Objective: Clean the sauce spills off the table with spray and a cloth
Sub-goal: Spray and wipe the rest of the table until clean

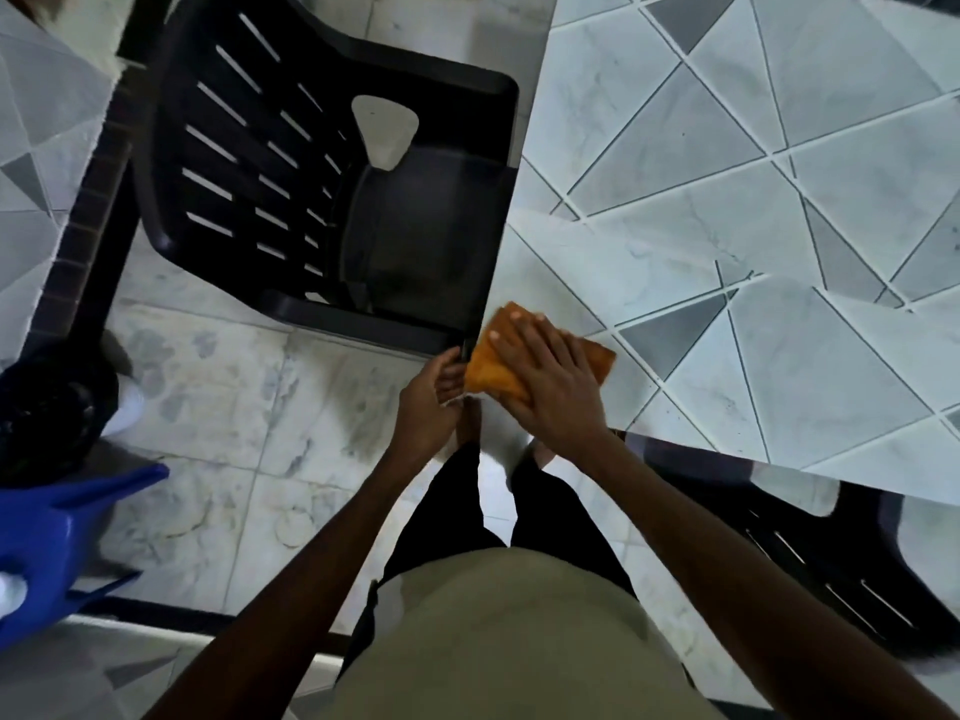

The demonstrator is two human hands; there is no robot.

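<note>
An orange cloth (488, 363) lies folded at the near left corner of the table (779, 226), which has a grey and white triangle pattern. My right hand (545, 376) presses flat on the cloth, fingers spread over it. My left hand (434, 397) is cupped just below the table's edge, right beside the cloth's overhanging end, palm turned up. Whether it holds anything I cannot tell. No spray bottle is in view, and no sauce shows on the visible tabletop.
A black plastic chair (322, 189) stands tucked against the table's left side. Another black chair (841, 569) sits under the near edge at right. A blue chair (57, 543) and a black bin (47, 413) are at far left on the marble floor.
</note>
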